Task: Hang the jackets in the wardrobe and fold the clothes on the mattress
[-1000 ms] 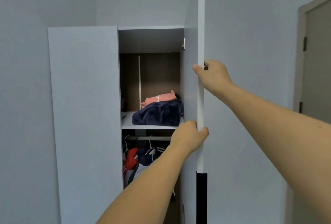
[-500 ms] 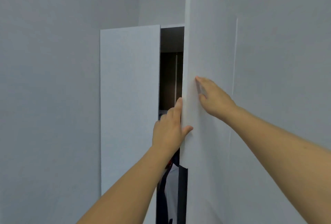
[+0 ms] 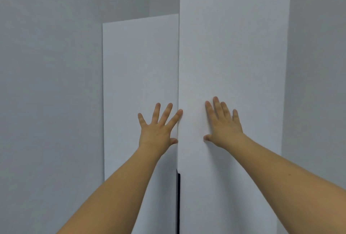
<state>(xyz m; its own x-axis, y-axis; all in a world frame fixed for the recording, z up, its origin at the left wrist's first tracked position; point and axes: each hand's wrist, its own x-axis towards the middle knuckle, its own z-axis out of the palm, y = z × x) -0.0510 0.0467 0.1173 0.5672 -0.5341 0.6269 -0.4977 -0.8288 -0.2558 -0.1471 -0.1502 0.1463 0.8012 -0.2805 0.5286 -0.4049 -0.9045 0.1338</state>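
- Against the grey wall (image 3: 56, 84) stands the white wardrobe (image 3: 262, 65), seen from the front with both doors facing the camera.
- Left door (image 3: 138, 69) lies further back; its top edge sits lower in view than that of the right door.
- Right door (image 3: 232, 50) stands nearer, its left edge just overlapping the left door's right edge.
- Left hand (image 3: 159, 127) lies flat on the left door, fingers straight and spread wide, gripping nothing; the forefinger tip and the thumb tip reach the edge of the right door.
- Right hand (image 3: 222, 123) lies flat on the right door, fingers straight and close together, thumb stuck out to the left, gripping nothing.
- Both bare forearms rise from the bottom of the view toward the doors.
- Low between the doors runs a narrow dark strip (image 3: 178, 202), starting below the hands and going down to the bottom edge; what it is I cannot tell.
- Wardrobe's inside is hidden by the doors, so jackets and clothes cannot be seen; the mattress is out of view.
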